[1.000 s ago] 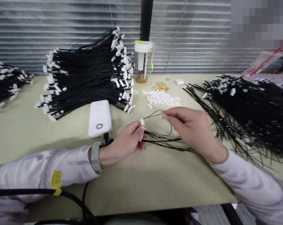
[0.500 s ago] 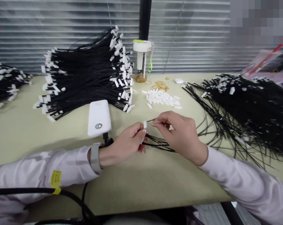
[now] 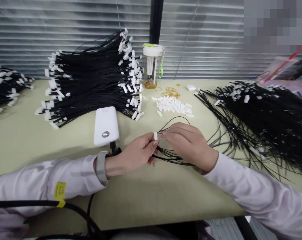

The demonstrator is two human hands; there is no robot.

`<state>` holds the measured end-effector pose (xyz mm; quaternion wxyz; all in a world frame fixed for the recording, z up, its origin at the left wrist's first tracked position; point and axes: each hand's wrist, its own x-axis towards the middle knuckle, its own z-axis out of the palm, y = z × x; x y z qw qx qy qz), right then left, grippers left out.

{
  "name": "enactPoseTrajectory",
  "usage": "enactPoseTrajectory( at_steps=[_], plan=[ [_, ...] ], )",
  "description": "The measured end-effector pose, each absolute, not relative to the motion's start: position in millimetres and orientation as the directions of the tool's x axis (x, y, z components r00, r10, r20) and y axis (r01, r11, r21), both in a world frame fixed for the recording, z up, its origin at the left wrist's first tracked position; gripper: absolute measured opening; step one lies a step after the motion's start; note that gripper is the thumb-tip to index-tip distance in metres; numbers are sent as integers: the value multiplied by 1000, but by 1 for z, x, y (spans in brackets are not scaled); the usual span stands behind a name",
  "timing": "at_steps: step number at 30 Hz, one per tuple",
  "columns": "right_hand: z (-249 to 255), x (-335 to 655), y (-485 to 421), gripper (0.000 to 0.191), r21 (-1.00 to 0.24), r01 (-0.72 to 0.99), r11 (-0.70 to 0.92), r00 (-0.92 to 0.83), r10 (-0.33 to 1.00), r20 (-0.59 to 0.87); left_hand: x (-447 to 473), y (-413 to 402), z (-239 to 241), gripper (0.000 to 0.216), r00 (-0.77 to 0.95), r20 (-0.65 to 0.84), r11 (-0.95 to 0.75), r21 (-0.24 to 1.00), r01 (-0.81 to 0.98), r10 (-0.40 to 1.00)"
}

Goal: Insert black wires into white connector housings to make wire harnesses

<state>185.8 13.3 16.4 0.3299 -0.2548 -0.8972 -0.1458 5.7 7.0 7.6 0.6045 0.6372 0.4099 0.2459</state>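
Pinched between the thumb and fingers of my left hand (image 3: 139,151) is a small white connector housing (image 3: 155,136). Several thin black wires (image 3: 171,156) run from it toward the right, passing under my other hand. My right hand (image 3: 191,143) is closed, its fingertips holding a thin black wire just right of the housing. Whether that wire's tip has entered the housing I cannot tell. One wire (image 3: 177,117) arcs up behind my right fingers. Beyond the hands lies a heap of loose white connector housings (image 3: 173,105).
A white power bank (image 3: 106,126) with a plugged cable lies left of my hands. Behind it is a large stack of black wires with white connectors (image 3: 91,76). Rubber bands (image 3: 171,93), a drink bottle (image 3: 152,66) and a white case (image 3: 190,87) stand behind. Loose black wires (image 3: 271,116) cover the right.
The right fingertips have come slightly nearer the housing and that hand has turned a little. A wire loop now arcs above it. The left hand keeps its hold almost unmoved.
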Motion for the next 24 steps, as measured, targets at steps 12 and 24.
enactPoseTrajectory(
  at_steps=[12, 24],
  plan=[
    [36, 189, 12, 22, 284, 392, 875, -800, 173, 574, 3, 3, 12, 19, 620, -152, -2, 971, 241, 770],
    [67, 231, 20, 17, -202, 725, 658, -368, 618, 695, 7, 5, 10, 19, 414, -221, 195, 975, 106, 883]
  ],
)
